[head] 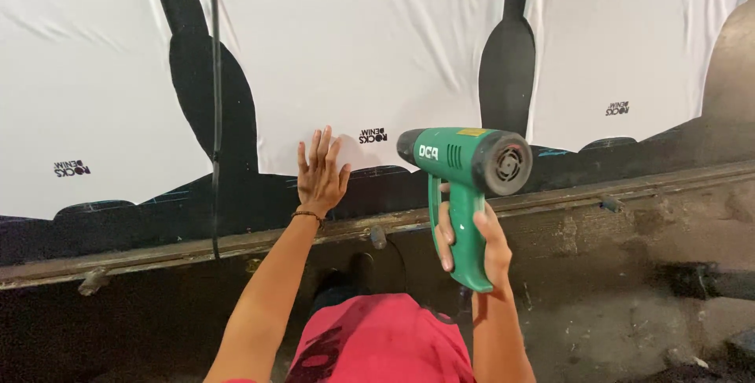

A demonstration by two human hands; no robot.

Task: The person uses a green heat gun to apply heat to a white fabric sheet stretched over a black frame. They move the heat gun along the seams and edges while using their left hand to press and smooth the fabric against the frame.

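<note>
My right hand (481, 240) grips the handle of a green heat gun (464, 164) with a black nozzle that points left toward a white printed sheet (377, 53). My left hand (320, 172) lies flat with fingers spread on the lower edge of that sheet, just left of the nozzle, where white meets a black printed band (197, 206). A thin bracelet circles my left wrist. The sheet is wrinkled and carries tall black shapes and small dark logos.
A black cable (215, 100) hangs down across the sheet at left. A rusty metal rail (598, 190) with small lugs runs under the sheet. Below it is a rough dark concrete wall and floor (629, 304). My red-clad knee (377, 344) is at the bottom.
</note>
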